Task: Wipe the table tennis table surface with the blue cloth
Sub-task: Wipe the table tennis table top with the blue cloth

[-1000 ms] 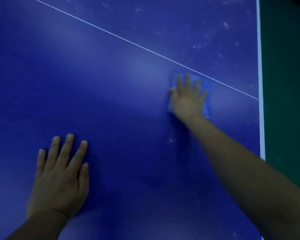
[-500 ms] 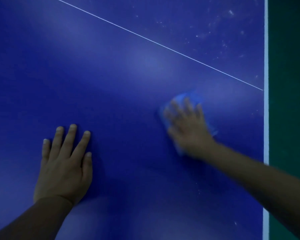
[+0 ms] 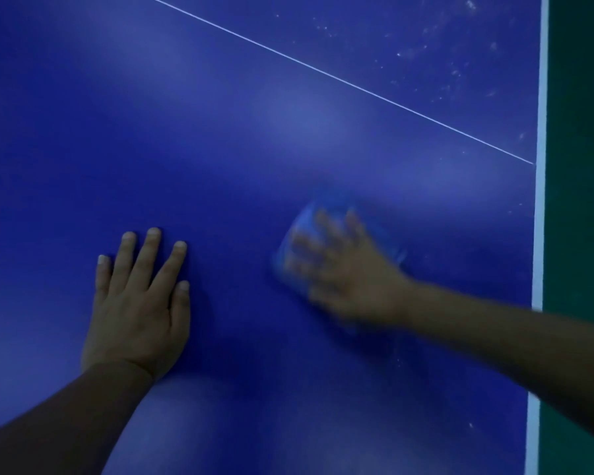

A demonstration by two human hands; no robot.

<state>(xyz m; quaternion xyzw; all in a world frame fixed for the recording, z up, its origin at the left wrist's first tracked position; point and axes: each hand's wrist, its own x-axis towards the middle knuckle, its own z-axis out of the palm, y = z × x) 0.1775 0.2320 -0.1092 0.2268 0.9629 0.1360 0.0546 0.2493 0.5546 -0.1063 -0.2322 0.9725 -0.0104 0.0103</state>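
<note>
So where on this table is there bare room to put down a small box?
Bare surface lies left of the left hand, and above both hands up to the thin white line. Crowded: the strip between the left hand and the right hand pressing the blue cloth. Beyond the line, white specks cover the table.

Your left hand [image 3: 136, 308] and right hand [image 3: 348, 274] are bare, both forearms uncovered to the frame's edge, short pale nails visible on the left, while blur probably hides the right's detail.
</note>
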